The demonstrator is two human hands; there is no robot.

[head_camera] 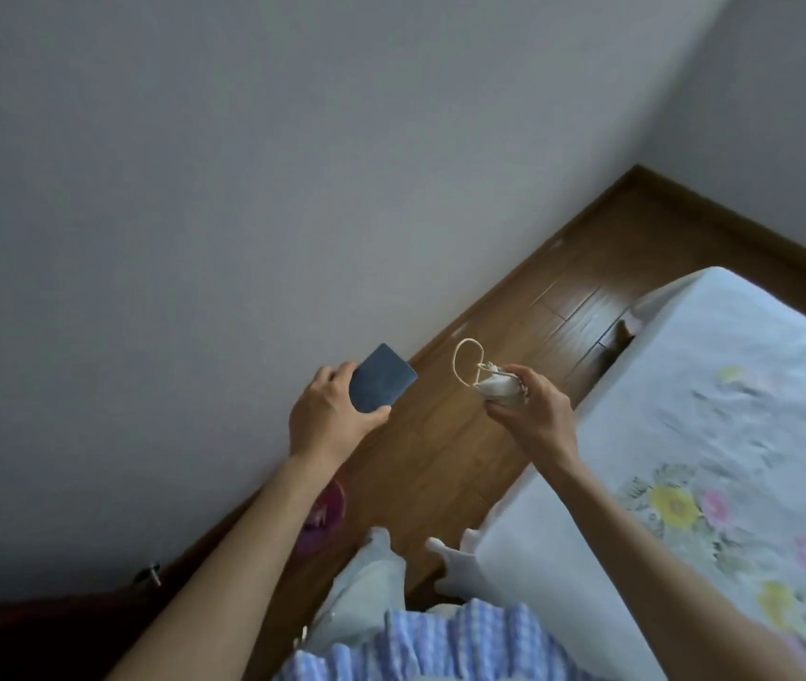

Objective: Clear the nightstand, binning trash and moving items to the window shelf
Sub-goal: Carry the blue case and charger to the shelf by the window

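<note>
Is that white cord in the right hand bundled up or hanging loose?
Mostly bundled: the white cord is bunched in the right hand, with one loop sticking up.

Home bedroom: bed (pixel 685 385) with floral sheet, wood floor (pixel 514 336).

no readable text or labels, blue card (pixel 381 380) face seemingly blank
</note>
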